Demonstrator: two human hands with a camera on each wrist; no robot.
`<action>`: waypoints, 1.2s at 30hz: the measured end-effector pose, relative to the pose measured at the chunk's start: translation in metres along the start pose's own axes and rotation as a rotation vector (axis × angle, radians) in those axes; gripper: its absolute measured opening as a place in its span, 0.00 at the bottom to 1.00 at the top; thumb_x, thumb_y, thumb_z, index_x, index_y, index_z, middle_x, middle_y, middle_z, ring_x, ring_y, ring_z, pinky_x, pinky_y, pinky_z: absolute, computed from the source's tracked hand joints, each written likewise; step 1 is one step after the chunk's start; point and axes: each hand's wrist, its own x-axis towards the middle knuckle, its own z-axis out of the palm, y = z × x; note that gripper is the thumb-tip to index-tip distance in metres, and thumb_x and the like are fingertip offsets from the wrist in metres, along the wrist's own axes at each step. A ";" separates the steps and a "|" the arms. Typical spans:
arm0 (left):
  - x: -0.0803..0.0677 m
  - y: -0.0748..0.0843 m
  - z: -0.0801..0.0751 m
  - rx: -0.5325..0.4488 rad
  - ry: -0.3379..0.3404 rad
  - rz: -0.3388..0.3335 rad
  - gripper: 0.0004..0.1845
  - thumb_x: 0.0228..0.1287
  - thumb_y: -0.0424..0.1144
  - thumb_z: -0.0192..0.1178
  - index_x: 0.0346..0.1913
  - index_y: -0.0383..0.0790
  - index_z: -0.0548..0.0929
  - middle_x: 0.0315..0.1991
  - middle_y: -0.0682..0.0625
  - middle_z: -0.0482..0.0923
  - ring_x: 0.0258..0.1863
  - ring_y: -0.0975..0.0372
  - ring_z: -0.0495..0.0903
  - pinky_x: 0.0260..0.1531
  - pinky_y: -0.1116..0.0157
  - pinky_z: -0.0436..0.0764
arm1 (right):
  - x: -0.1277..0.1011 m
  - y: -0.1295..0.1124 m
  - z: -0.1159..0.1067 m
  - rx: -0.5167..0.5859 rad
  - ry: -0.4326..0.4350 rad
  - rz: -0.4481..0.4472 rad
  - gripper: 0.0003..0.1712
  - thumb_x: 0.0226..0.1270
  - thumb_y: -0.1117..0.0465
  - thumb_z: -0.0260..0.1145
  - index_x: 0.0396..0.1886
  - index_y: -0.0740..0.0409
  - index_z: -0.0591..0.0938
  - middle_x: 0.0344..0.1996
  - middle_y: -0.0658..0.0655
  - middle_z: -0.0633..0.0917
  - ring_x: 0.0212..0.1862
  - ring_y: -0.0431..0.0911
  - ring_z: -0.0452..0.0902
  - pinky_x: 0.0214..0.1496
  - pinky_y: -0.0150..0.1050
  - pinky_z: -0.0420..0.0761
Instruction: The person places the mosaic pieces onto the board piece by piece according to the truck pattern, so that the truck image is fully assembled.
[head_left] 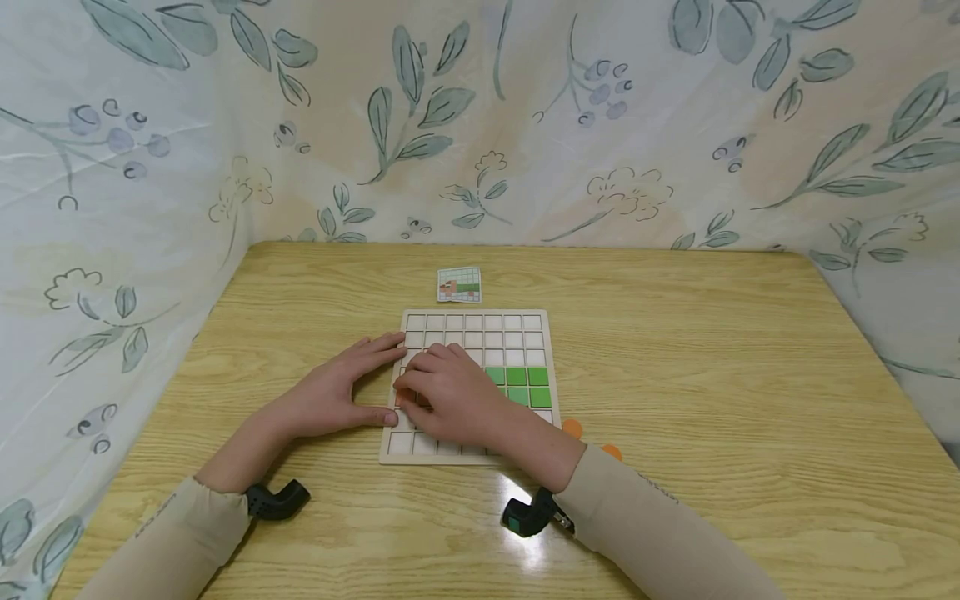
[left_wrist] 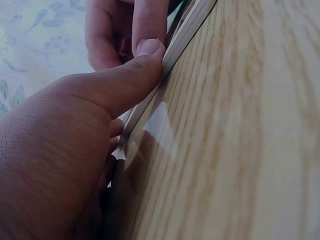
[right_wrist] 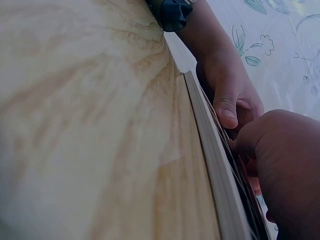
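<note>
Left hand (head_left: 330, 392) braces grid board (head_left: 525, 327) at its left edge with straight fingers, steadying it while right hand (head_left: 450, 396) fingers curl, pressing a tile.

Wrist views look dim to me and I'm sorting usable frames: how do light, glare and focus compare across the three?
Head view: bright and sharp, with a glare patch on the table near the right sleeve. Left wrist view: dark, the left hand soft. Right wrist view: dim, the wood blurred, the board's edge soft.
</note>
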 end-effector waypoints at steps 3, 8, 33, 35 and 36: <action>0.000 0.000 0.000 0.000 -0.001 0.000 0.53 0.62 0.67 0.77 0.86 0.54 0.67 0.89 0.59 0.52 0.87 0.42 0.47 0.79 0.33 0.54 | -0.001 0.000 0.001 -0.001 0.001 -0.002 0.07 0.78 0.55 0.71 0.49 0.47 0.92 0.45 0.46 0.88 0.51 0.45 0.78 0.53 0.42 0.75; -0.001 0.000 0.000 0.000 -0.006 -0.002 0.54 0.62 0.69 0.76 0.86 0.53 0.68 0.88 0.60 0.52 0.87 0.44 0.47 0.80 0.34 0.55 | -0.003 0.000 0.001 0.017 0.009 -0.002 0.05 0.78 0.55 0.72 0.47 0.47 0.92 0.44 0.45 0.87 0.51 0.45 0.78 0.52 0.41 0.74; -0.001 -0.003 0.000 -0.010 0.000 -0.003 0.53 0.61 0.67 0.77 0.86 0.55 0.68 0.88 0.61 0.52 0.87 0.41 0.47 0.80 0.34 0.53 | -0.036 -0.001 -0.016 -0.023 0.044 0.013 0.06 0.77 0.56 0.71 0.47 0.49 0.91 0.46 0.47 0.87 0.52 0.46 0.77 0.52 0.43 0.75; -0.001 -0.003 0.001 -0.010 -0.001 -0.002 0.53 0.61 0.67 0.77 0.86 0.55 0.68 0.88 0.61 0.52 0.87 0.41 0.47 0.80 0.34 0.53 | -0.041 0.000 -0.016 -0.027 0.061 0.013 0.07 0.75 0.56 0.72 0.47 0.49 0.91 0.46 0.48 0.87 0.50 0.47 0.78 0.51 0.43 0.75; -0.001 -0.003 0.001 -0.010 -0.002 -0.002 0.53 0.61 0.67 0.77 0.86 0.55 0.67 0.88 0.61 0.52 0.87 0.41 0.47 0.80 0.34 0.53 | -0.044 0.001 -0.017 -0.028 0.070 0.014 0.07 0.75 0.56 0.72 0.48 0.50 0.91 0.46 0.48 0.87 0.50 0.47 0.78 0.50 0.43 0.75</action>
